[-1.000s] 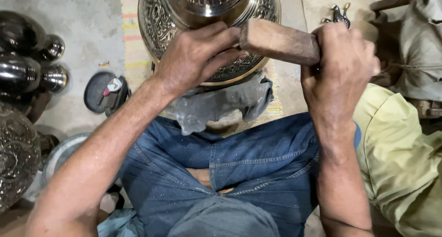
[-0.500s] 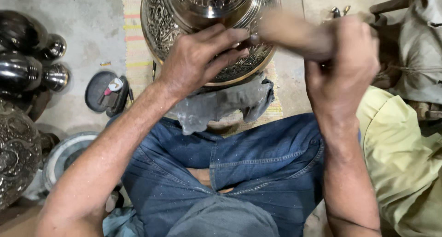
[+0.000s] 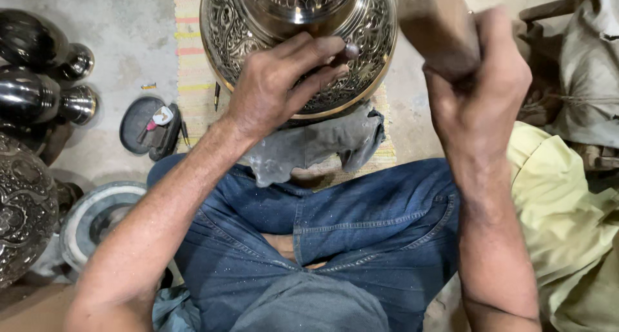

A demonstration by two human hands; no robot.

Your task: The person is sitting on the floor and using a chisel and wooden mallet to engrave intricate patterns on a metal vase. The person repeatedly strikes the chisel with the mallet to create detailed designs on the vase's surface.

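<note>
Grey concrete floor (image 3: pixel 122 42) under everything, seated person's blue denim jeans (image 3: pixel 335 222) fill the lower middle. Large round engraved brass vessel (image 3: pixel 258 29) sits at top centre, resting on a crumpled grey cloth (image 3: pixel 316 145) that lies over a striped woven mat (image 3: pixel 193 55), just in front of the knees. Pale yellow-green fabric (image 3: pixel 561 222) at right, touching the right forearm. Dark ornate embossed metal pot (image 3: pixel 22 209) at the left edge, round grey metal dish (image 3: pixel 97 216) just beside it. Two dark polished metal vases (image 3: pixel 39 74) lie upper left on the floor. Brown wooden mallet block (image 3: pixel 438 29) is held raised beside the vessel's right side; right hand (image 3: pixel 480 93) has its fingers closed tight around it. Left hand (image 3: pixel 277 87) rests on the vessel's engraved wall, fingers pinched around a small dark metal punch (image 3: pixel 348 51) whose tip meets the brass. Small black oval tray (image 3: pixel 138 122) with bits in it lies left of the mat.
</note>
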